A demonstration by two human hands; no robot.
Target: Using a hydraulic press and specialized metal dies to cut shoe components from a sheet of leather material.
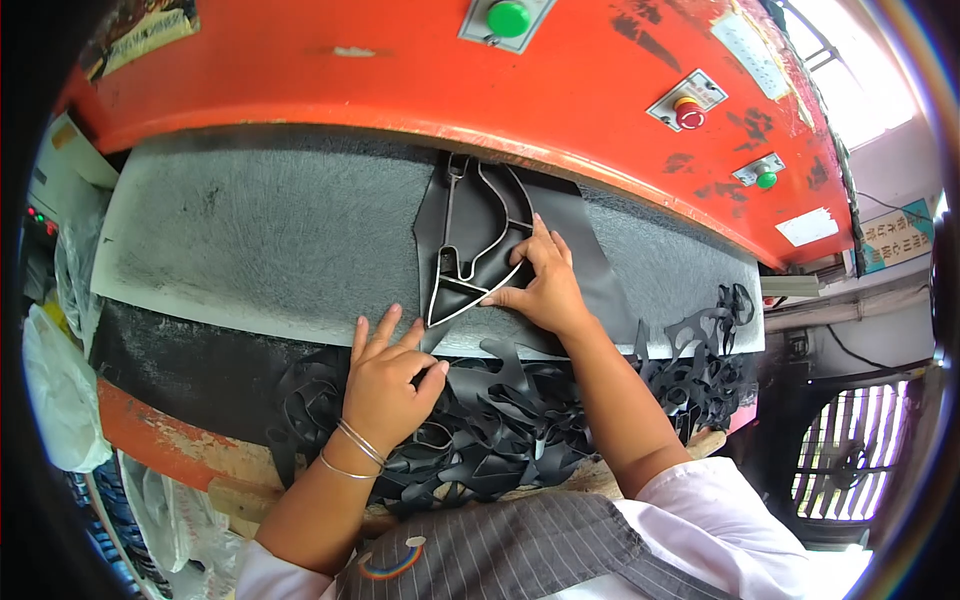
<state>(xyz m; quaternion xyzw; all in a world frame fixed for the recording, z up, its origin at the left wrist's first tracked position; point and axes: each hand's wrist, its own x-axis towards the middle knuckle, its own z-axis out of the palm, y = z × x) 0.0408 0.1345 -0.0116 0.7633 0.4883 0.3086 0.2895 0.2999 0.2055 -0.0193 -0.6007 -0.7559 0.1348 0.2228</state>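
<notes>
The right hand [545, 280] grips the side of a metal cutting die [463, 284] lying on a black sheet [592, 268] on the gray tabletop [270, 230], while the left hand [390, 380] spreads some fingers nearby, maybe pinching something, I can't tell.

Curved metal die [448, 215] w/ open, divided frame lay atop smooth blk. sheet [590, 262], tip nr. L edge.

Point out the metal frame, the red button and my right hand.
Metal frame [448, 213], head view: its left edge.
Red button [689, 114], head view: its cap.
Right hand [549, 284], head view: back of hand.
</notes>
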